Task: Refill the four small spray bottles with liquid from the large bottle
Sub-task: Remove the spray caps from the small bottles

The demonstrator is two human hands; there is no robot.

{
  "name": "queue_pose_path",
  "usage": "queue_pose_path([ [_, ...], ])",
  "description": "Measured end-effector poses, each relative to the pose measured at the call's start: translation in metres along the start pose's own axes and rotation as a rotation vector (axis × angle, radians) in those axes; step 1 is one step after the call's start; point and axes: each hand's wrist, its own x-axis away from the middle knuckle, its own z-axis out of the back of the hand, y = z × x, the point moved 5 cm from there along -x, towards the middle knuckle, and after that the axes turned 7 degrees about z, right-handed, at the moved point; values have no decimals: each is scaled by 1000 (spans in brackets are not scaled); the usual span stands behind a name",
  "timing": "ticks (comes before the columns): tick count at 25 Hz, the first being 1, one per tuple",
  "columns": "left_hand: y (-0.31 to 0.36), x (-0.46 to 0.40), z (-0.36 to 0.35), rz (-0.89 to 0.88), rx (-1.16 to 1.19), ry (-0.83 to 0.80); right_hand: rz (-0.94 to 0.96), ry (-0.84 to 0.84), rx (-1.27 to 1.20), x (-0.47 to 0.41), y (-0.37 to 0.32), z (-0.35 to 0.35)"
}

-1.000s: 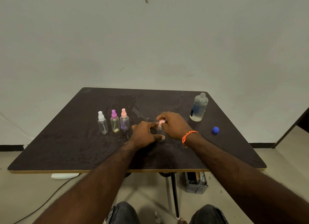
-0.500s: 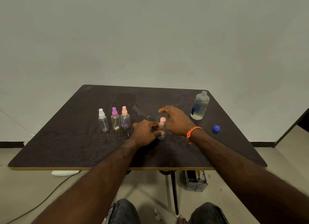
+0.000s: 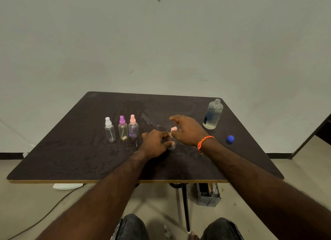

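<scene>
Standing upright near the middle of a dark table (image 3: 71,161), a small clear spray bottle (image 3: 172,144) has its long axis vertical and its pink spray cap (image 3: 174,129) pointing up, tilted slightly toward the right hand. The left hand (image 3: 155,145) is curled around the bottle's body from the left, with a fingertip across its lower part, gripping it. The right hand (image 3: 188,129) reaches in from the right just beside the cap, its fingers spread and arched above and behind it; the thumb side looks to be touching the cap, but whether it pinches the cap cannot be told. An orange wristband (image 3: 204,142) circles the right wrist.

To the left of the hands, three more small spray bottles stand upright in a close row, each with its nozzle up: one with a white cap (image 3: 109,132), one with a purple cap (image 3: 123,129), and one with a pink cap (image 3: 133,127).

At the far right corner of the table the large clear bottle (image 3: 212,114) stands upright with its neck open at the top; liquid shows in its lower part. Its blue cap (image 3: 230,138) lies on the table nearer the viewer, well apart from it.

A plain pale wall (image 3: 161,43) rises behind. Under the table sits a grey slotted basket (image 3: 208,196) on the floor.
</scene>
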Motion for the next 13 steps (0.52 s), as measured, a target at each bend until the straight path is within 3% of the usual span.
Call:
queue_pose_path([
  [4, 1, 1, -1, 1, -15, -8, 13, 15, 73, -2, 4, -4],
  [7, 3, 2, -1, -6, -25, -13, 24, 149, -33, 1, 7, 4],
  [10, 3, 3, 0, -12, -21, 4, -49, 290, -91, 7, 24, 14],
  [13, 2, 3, -1, -25, -20, 7, -191, 315, -79, 20, 58, 9],
])
